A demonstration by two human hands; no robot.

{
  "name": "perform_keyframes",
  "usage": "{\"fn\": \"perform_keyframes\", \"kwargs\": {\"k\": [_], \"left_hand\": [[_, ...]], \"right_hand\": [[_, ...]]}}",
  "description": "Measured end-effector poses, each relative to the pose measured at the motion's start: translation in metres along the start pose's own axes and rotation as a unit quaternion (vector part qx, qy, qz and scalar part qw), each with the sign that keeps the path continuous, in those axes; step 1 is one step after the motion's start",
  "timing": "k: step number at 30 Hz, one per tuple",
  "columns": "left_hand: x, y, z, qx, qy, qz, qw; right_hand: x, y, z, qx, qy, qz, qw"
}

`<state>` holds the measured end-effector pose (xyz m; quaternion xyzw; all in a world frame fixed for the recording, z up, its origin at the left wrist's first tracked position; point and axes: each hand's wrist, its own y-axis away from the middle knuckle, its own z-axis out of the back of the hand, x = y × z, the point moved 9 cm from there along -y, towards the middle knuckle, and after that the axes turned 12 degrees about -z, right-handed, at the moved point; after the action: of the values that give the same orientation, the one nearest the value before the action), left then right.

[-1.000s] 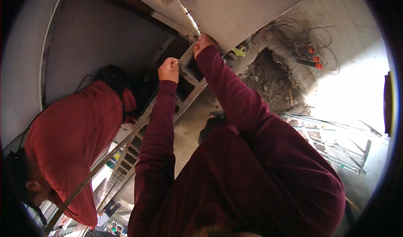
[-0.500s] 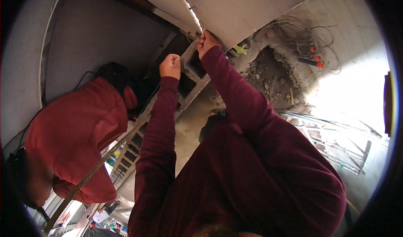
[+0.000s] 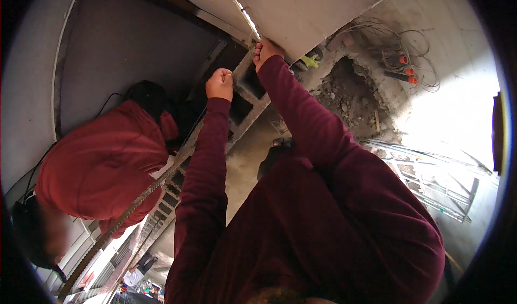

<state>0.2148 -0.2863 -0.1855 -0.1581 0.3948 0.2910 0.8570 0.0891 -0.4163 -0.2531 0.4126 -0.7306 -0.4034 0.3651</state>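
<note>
My left hand point(image 3: 219, 84) is closed in a fist above the hollow concrete blocks point(image 3: 249, 103); what it grips, if anything, is hidden. Farther up and to the right, my right hand point(image 3: 266, 53) has its fingers pinched together beside the lower end of a bright narrow gap between pale panels point(image 3: 301, 13). Anything in that pinch is too small to make out. A ribbed steel bar point(image 3: 126, 213) slants from the lower left toward my left forearm.
A co-worker in a red top point(image 3: 105, 164) bends over at the left. To the right are a broken-out hole with rubble point(image 3: 347, 96), orange-ended conduits point(image 3: 404, 69) with loose wires, and metal frames point(image 3: 431, 174). A yellow-green scrap point(image 3: 309, 61) lies near my right wrist.
The co-worker at the left has shifted a little, and my view has moved slightly. Both my hands stay closed in nearly the same places.
</note>
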Motion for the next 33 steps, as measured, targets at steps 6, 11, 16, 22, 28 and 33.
{"fn": "perform_keyframes", "kwargs": {"k": [6, 11, 16, 22, 28, 33], "left_hand": [[-0.006, -0.001, 0.003, 0.003, -0.021, 0.001, 1.000], [0.002, 0.001, 0.002, 0.002, -0.012, 0.009, 1.000], [0.004, 0.002, 0.003, -0.010, -0.009, 0.007, 1.000], [0.008, 0.001, 0.002, -0.015, 0.000, 0.012, 1.000], [0.008, 0.000, 0.003, -0.012, -0.011, 0.006, 1.000], [0.003, -0.001, 0.005, -0.011, -0.014, 0.012, 1.000]], "right_hand": [[-0.004, -0.005, -0.002, -0.001, -0.009, -0.014, 1.000], [0.005, 0.029, 0.008, 0.057, 0.156, 0.062, 0.984], [0.022, 0.066, 0.049, 0.008, 0.280, 0.189, 0.941], [0.015, 0.074, 0.048, -0.007, 0.188, 0.132, 0.973], [0.010, 0.044, 0.035, -0.015, 0.079, 0.005, 0.997], [0.007, 0.045, 0.023, -0.006, 0.121, 0.008, 0.993]]}}
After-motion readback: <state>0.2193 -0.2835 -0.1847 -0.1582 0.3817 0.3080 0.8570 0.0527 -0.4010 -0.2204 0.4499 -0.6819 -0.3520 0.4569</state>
